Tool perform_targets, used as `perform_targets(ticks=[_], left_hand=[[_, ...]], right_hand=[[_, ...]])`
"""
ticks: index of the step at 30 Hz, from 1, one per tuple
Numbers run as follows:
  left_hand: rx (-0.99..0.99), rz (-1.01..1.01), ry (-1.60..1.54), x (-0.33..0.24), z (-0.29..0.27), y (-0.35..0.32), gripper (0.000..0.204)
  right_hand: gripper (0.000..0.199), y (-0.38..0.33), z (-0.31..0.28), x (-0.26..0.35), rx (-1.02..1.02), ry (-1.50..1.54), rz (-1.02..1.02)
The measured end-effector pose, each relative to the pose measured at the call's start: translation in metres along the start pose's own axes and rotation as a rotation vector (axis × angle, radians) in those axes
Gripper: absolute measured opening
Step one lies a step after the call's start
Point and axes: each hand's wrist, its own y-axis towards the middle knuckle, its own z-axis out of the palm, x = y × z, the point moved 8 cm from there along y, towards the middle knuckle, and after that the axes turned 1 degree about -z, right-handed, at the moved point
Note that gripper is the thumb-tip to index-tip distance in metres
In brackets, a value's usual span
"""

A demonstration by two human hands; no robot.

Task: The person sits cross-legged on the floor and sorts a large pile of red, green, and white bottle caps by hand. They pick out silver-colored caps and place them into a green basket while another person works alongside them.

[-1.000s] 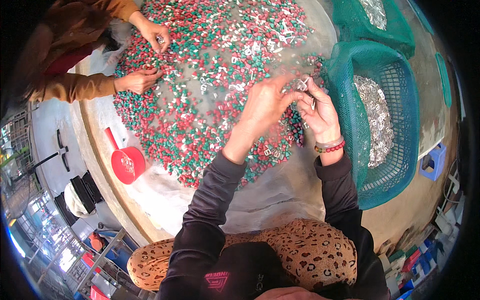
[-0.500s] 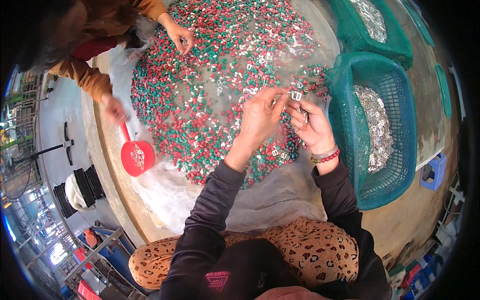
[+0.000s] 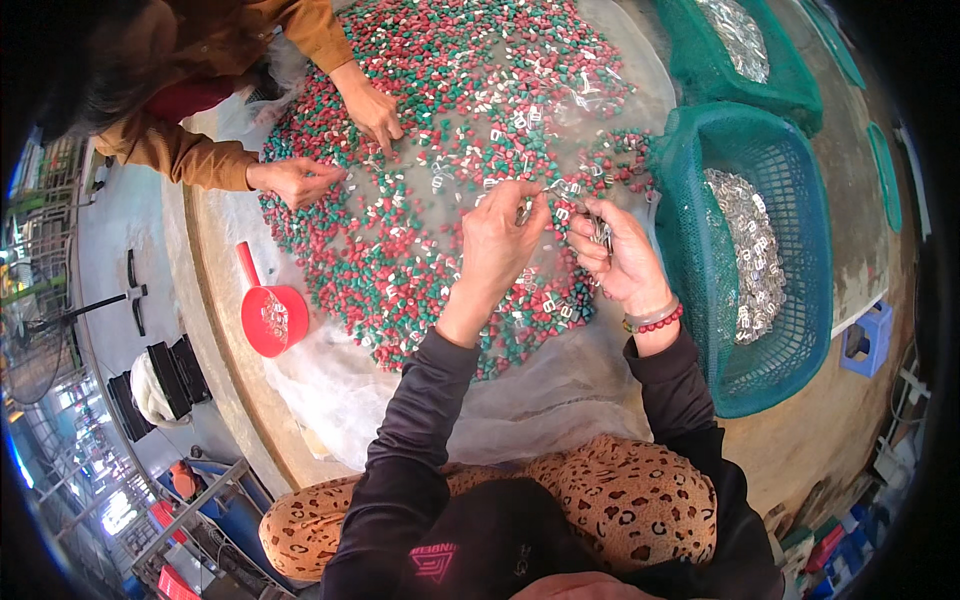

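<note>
Silvery buckles [image 3: 757, 270] lie heaped in the teal basket [image 3: 775, 385] at right, a few more in the red pan [image 3: 258, 338] at left. Above the red and green pebbles [image 3: 420, 285], the left hand [image 3: 505, 240] pinches a small buckle [image 3: 525, 211]; the right hand [image 3: 620, 258] curls round several metal pieces [image 3: 601, 232]. Half a second ago these hands nearly met; now they're farther apart.

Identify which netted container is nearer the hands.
The lower, blue-green basket, just right of the right hand; the other netted container sits beyond it, at the picture's top.
</note>
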Motion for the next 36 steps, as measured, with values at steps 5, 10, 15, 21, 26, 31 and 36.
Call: perform_targets(ticks=[5, 10, 15, 21, 26, 31, 36], left_hand=[[-0.049, 0.028, -0.009, 0.001, 0.001, -0.007, 0.013], [-0.060, -0.123, -0.121, 0.004, -0.010, -0.016, 0.012], [0.202, -0.794, -0.676, 0.053, 0.008, -0.030, 0.005], [0.464, -0.950, -0.699, 0.072, 0.021, -0.039, 0.013], [0.494, -0.905, -0.853, 0.072, 0.024, -0.041, 0.014], [0.478, -0.925, -0.837, 0.070, 0.029, -0.042, 0.014], [0.555, -0.914, -0.864, 0.063, 0.029, -0.048, 0.009]], right_hand=[[0.013, 0.008, -0.007, -0.006, -0.030, 0.051, 0.027], [0.010, 0.016, -0.016, -0.015, 0.054, 0.162, 0.099], [0.012, 0.018, -0.018, -0.026, 0.151, 0.071, 0.126], [0.026, 0.019, -0.016, -0.029, 0.090, -0.073, 0.003], [0.033, 0.013, -0.006, -0.027, 0.172, -0.195, 0.012], [0.029, 0.011, -0.007, -0.031, 0.165, -0.253, 0.025], [0.018, 0.012, -0.005, -0.030, 0.197, -0.492, 0.043]])
